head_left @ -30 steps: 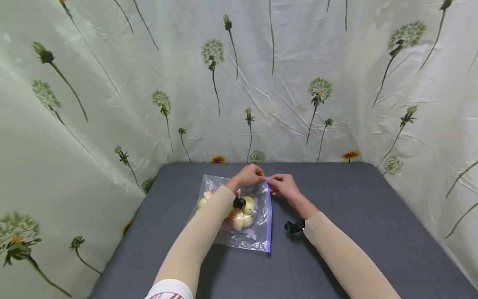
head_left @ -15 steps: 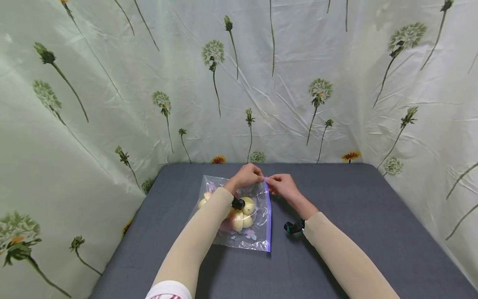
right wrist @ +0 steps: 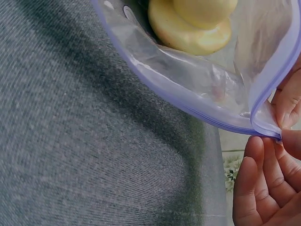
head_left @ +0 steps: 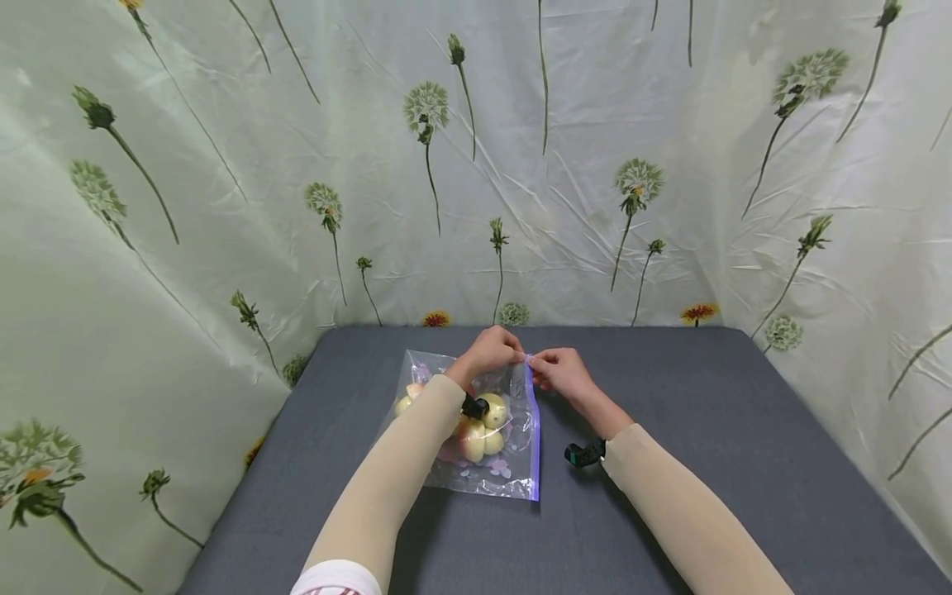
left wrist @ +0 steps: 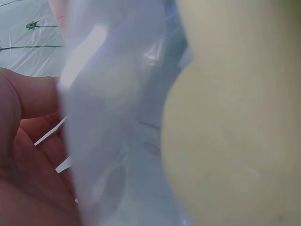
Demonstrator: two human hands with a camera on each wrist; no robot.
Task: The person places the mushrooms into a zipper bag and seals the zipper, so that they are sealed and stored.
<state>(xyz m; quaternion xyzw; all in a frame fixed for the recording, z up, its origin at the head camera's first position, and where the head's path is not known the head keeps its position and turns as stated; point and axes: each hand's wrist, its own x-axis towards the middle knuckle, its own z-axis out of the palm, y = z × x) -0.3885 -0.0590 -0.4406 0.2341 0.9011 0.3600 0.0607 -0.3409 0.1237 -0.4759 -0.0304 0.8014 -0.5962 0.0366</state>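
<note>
A clear zip bag (head_left: 454, 478) with a purple zip strip (head_left: 535, 446) lies on the table, its mouth facing right. Several pale yellow fruits (head_left: 492, 411) with pinkish patches are inside, partly hidden by the left forearm. My left hand (head_left: 497, 351) pinches the bag at the far end of the strip. Right beside it, my right hand (head_left: 563, 369) pinches the same corner between thumb and fingers. In the right wrist view, the two purple edges (right wrist: 188, 109) stand apart along the mouth and meet at the pinched corner. A fruit (left wrist: 235, 122) fills much of the left wrist view behind film.
A dark grey cloth covers the table (head_left: 692, 430). Behind and at both sides hangs a pale curtain (head_left: 565, 165) printed with dandelions. Small black wrist devices (head_left: 586, 453) sit on both wrists.
Both hands keep their pinch at the far corner. The far end of the purple strip has shifted slightly left and bends a little more.
</note>
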